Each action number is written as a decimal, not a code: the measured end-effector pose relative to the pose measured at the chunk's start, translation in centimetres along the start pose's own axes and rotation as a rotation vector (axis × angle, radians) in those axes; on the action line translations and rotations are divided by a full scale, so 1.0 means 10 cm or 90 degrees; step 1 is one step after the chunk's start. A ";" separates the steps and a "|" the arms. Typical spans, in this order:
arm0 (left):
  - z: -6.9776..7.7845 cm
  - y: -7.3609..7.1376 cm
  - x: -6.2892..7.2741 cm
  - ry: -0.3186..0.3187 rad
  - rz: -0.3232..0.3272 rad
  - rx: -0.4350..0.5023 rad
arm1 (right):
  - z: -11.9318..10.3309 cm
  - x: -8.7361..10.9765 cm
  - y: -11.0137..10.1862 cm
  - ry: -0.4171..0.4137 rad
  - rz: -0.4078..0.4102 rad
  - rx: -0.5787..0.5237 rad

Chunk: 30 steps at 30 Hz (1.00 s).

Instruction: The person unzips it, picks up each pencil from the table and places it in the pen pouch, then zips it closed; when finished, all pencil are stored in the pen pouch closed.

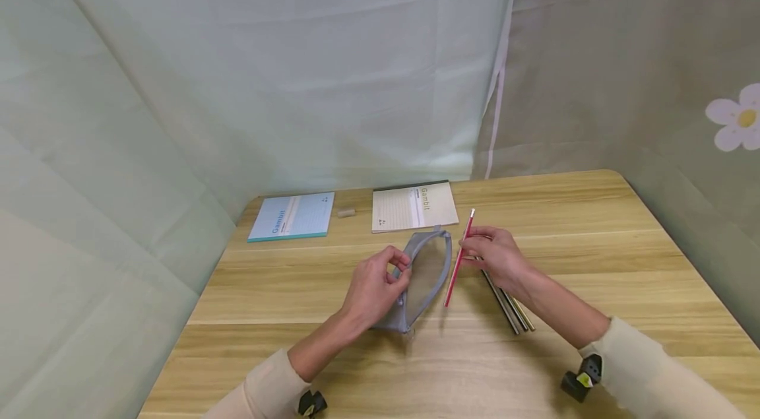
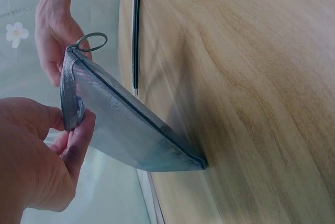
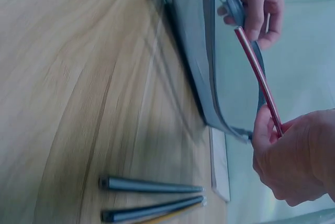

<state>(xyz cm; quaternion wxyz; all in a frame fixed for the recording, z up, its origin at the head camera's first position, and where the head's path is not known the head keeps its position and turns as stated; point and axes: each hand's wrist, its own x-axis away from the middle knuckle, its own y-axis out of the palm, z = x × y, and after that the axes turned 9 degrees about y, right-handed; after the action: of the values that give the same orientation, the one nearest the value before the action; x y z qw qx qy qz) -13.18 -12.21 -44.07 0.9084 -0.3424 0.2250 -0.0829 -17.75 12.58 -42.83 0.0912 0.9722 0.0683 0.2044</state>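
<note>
My left hand (image 1: 376, 284) pinches the zippered edge of a grey mesh pencil pouch (image 1: 400, 320), whose mouth gapes toward the right. In the left wrist view the thumb and fingers (image 2: 78, 135) close on that edge, and a ring hangs from the pouch's corner. My right hand (image 1: 497, 254) pinches a red pencil (image 1: 456, 274) near its upper part, tilted beside the mouth of the pouch. The right wrist view shows the red pencil (image 3: 256, 69) overlapping the pouch opening. Several dark and gold pencils (image 1: 509, 307) lie on the table below the right hand.
A blue notebook (image 1: 291, 216) lies at the back left of the wooden table (image 1: 267, 300). Right of it sit a small beige eraser (image 1: 346, 212) and a cream notebook (image 1: 413, 208). Pale curtains (image 1: 332, 76) hang behind the table's far edge.
</note>
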 end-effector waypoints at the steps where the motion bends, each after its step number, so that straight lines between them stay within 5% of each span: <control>1: 0.00 0.00 0.00 0.000 -0.001 0.000 | 0.00 -0.01 0.02 -0.001 -0.002 -0.013; 9: 0.01 0.01 -0.01 0.000 -0.002 0.001 | 0.08 -0.04 0.18 -0.010 0.002 -0.068; 30: 0.00 0.02 -0.01 0.001 -0.003 -0.005 | 0.55 -0.04 0.59 -0.010 0.063 -0.075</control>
<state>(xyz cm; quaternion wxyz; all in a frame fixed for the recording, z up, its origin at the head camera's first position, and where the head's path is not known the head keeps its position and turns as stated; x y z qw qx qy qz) -13.28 -11.98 -44.15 0.9067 -0.3462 0.2254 -0.0848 -15.26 5.91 -46.66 0.1388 0.9690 0.0073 0.2043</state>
